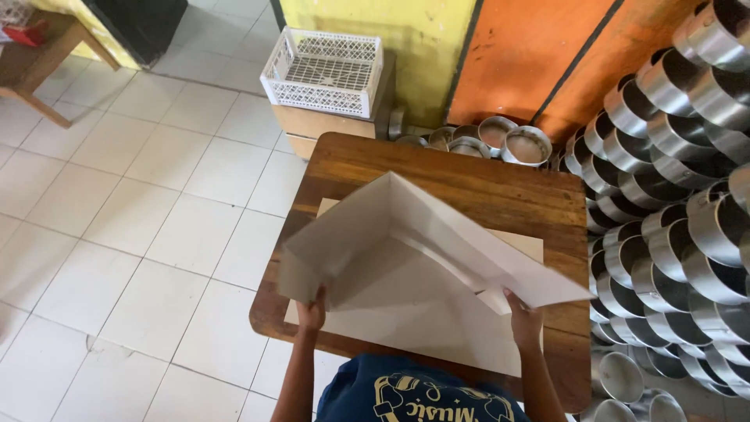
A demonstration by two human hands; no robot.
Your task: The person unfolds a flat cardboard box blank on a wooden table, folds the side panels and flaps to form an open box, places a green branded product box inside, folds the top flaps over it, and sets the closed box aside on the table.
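Grey-white cardboard, a large creased sheet [406, 258], is being held up above the wooden counter [500, 191], folded into a tent-like shape with its ridge pointing away from the person. The left hand [312, 312] is gripping the near left flap, fingers closed on its lower edge, and the right hand [523, 316] is pinching the near right flap where it is jutting out toward the counter's right side. The two hands are sitting well apart, one at each near corner of the sheet. Beneath it a flat pale sheet [527, 244] is lying on the counter (only its edges are showing). To the right, stacked round metal tins [672, 195] are leaning in rows just beside the counter, and a few more tins [500, 139] are resting past its far edge. A white plastic crate [324, 72] is sitting on a low wooden box [324, 125] against the yellow wall.
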